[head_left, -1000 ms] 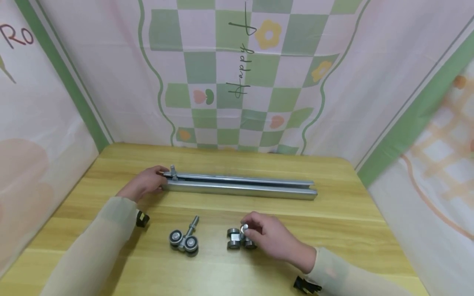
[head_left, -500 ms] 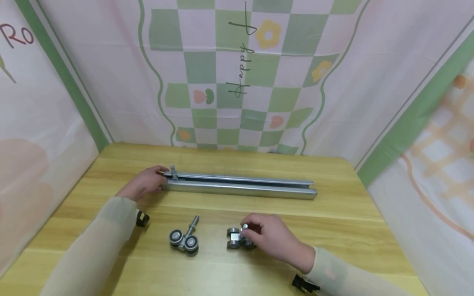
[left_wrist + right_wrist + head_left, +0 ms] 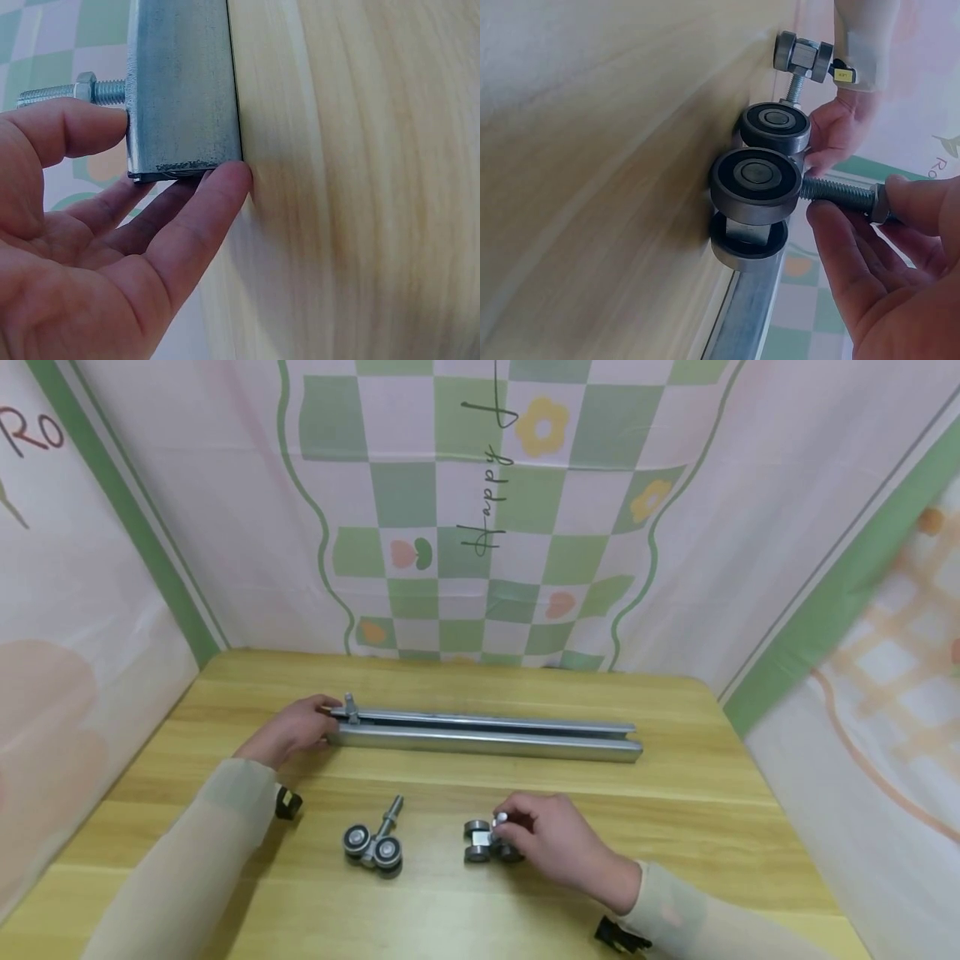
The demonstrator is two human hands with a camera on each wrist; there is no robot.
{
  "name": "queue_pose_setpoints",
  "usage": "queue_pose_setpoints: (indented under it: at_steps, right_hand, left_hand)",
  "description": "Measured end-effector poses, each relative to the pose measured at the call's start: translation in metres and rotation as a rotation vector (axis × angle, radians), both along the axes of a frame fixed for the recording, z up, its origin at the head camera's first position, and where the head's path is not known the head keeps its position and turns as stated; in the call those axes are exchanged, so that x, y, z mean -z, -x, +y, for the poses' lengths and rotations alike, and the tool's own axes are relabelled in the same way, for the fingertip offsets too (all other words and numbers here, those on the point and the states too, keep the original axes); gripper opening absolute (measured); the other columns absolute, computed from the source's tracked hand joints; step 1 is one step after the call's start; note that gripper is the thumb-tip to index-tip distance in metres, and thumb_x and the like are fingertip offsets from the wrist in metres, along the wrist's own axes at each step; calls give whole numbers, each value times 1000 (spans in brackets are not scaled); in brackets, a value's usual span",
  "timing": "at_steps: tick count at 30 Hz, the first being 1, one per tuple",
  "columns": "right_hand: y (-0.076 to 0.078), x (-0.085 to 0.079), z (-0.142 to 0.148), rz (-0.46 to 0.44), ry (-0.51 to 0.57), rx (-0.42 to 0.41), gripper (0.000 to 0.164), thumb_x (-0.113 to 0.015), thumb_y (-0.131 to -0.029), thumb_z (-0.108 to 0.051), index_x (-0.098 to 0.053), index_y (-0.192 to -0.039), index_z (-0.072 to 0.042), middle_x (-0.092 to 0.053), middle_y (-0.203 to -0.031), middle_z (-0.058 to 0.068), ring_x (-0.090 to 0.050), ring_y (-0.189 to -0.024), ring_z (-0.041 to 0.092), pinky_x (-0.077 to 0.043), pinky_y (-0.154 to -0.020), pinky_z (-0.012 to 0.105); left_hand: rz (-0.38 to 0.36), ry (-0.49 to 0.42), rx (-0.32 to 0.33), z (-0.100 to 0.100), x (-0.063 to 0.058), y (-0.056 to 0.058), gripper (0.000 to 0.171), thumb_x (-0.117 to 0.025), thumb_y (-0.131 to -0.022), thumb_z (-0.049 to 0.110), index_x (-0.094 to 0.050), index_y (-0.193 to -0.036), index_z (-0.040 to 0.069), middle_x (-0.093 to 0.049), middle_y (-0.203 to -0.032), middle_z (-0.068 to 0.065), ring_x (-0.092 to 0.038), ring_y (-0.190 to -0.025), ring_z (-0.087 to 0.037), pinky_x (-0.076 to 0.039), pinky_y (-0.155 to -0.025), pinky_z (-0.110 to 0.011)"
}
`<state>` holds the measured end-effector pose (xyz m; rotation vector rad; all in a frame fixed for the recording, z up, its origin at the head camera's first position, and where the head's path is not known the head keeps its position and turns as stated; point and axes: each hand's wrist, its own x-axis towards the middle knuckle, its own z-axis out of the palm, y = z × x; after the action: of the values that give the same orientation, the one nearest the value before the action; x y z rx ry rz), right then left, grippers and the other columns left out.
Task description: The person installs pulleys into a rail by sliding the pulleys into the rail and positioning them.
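My left hand (image 3: 296,727) holds the left end of a steel channel track (image 3: 487,746), which lies crosswise on the table with its slot upward. In the left wrist view, thumb and fingers bracket the track's end (image 3: 184,97). A threaded bolt with a nut (image 3: 86,88) stands up out of the slot beside the thumb; whatever carries it is hidden inside. My right hand (image 3: 562,847) pinches the upright bolt (image 3: 840,193) of a roller trolley (image 3: 477,853), whose wheels are down at the tabletop. Black-and-steel wheels (image 3: 756,176) show clearly in the right wrist view.
A second roller trolley (image 3: 372,852) lies on its side between the forearms, its bolt slanting back toward the track. The wooden table (image 3: 420,918) is enclosed by printed curtains (image 3: 465,510) at the back and both sides.
The roller trolley in my right hand has shifted very slightly to the right. The left hand, the track and the second trolley stay put.
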<state>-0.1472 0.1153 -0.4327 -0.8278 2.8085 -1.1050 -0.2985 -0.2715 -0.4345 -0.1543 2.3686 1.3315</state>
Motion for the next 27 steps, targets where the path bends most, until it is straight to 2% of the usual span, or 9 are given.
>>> queue_pose_setpoints:
  at_steps: [9,20,23,27]
  right_hand:
    - [0,-2,6,-4,11,9,5,-74,-90,-15,-71,-94,-15,-64,-82,-17,-58,-70,3,-53,-62,25]
    - [-3,-4,25,-81,27,56,5,-73,-92,-20,-71,-95,-17,-64,-85,-15,-59,-75,7,-53,-66,27]
    - [-3,0,33,-127,67,61,10,-72,-92,-21,-70,-100,-15,-65,-89,-12,-60,-78,10,-53,-68,28]
    - [-3,8,43,-188,121,38,24,-72,-93,-25,-71,-112,-10,-69,-100,-7,-63,-85,13,-55,-73,30]
  left_hand:
    - [-1,-14,-10,0,0,0,59,-53,-95,6,-35,-151,3,-40,-143,-24,-49,-118,-35,-51,-90,-40]
    - [13,-16,-19,0,2,1,57,-54,-95,5,-37,-150,2,-41,-142,-24,-50,-117,-34,-51,-90,-40]
    - [14,-17,-13,0,1,0,58,-54,-94,5,-37,-150,2,-41,-143,-25,-50,-117,-35,-51,-90,-40]
    - [8,-19,-14,-1,1,-1,59,-54,-94,5,-36,-150,2,-40,-144,-25,-50,-117,-35,-51,-90,-40]
